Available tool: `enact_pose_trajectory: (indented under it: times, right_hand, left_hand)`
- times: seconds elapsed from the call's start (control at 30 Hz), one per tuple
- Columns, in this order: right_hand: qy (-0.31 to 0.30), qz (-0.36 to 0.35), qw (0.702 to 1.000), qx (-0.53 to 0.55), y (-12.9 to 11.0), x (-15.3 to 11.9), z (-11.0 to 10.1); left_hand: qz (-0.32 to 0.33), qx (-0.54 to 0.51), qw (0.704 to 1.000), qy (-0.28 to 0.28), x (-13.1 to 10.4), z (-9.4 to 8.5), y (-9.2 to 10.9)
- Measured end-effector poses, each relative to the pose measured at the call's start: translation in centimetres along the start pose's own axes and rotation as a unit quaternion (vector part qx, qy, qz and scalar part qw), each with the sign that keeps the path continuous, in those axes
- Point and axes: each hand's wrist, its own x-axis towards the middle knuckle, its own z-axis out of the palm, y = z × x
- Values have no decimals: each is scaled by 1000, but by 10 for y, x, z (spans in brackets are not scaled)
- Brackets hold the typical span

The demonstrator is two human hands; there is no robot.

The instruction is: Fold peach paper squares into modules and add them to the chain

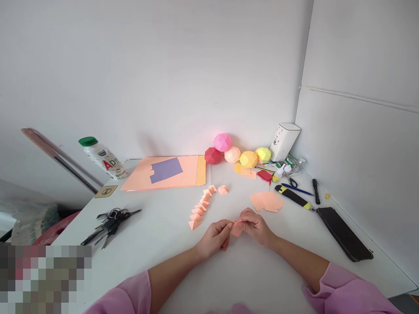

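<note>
Near the middle of the white table, a small peach paper piece is pinched between both hands. My left hand grips its left edge with thumb and forefinger. On the paper's right side, my right hand has its fingers closed on it. Just beyond my left hand lies a slanting row of folded peach pieces, with a couple more folded pieces apart from the row. Flat peach paper squares are fanned out beyond my right hand.
Paper balls stand by the wall. Peach sheets with a purple piece lie back left, near a bottle and keys. A cutter, phone, glue bottle and white box are right.
</note>
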Motion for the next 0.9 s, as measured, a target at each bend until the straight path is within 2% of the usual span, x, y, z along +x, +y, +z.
enact_pose_trajectory:
  times: [0.17, 0.43, 0.57, 0.7, 0.9]
  right_hand:
    - [-16, 53, 998, 21, 0, -2, -2]
    - [-60, 96, 993, 33, -8, -3, -2]
    - [-48, 134, 988, 52, -5, -3, -1]
    - [-29, 138, 989, 33, -5, -2, 0]
    - [-51, 142, 988, 27, -9, -1, -1]
  left_hand:
    - [11, -12, 1000, 8, -1, 1, 1]
    - [-5, -58, 998, 22, 0, 4, 2]
    - [-1, -64, 997, 32, 1, 3, -1]
    - [5, -73, 997, 38, 0, 3, -1]
    - [15, -99, 994, 33, 0, 2, 0]
